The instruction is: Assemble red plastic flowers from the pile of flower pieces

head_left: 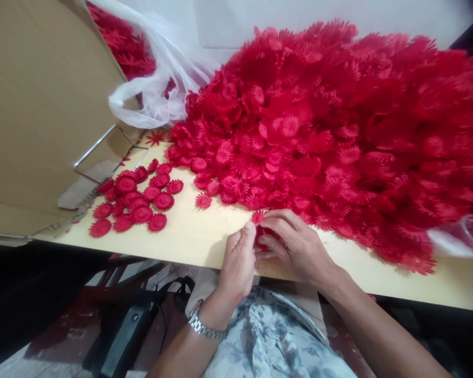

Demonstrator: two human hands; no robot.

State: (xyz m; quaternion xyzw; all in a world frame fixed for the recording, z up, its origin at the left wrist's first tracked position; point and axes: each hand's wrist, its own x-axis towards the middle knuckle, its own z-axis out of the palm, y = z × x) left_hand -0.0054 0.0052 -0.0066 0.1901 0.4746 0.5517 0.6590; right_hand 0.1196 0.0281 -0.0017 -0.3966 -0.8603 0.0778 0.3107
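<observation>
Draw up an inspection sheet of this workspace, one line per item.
Surface: pale yellow tabletop.
Job's things: large heap of red flower-shaped pieces; smaller cluster of round red pieces.
Clutter: cardboard, white plastic bag, wire frame.
Hands: left hand and right hand together hold red material, partly hidden.
Cables: thin dark line below the tabletop, possibly a cable.
Surroundings: black mesh-panelled object below, left.

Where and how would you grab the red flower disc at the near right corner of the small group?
Probably pinch the red flower disc by its round rim, from the near right: tabletop shows there, while other discs crowd its far and left sides.
</observation>
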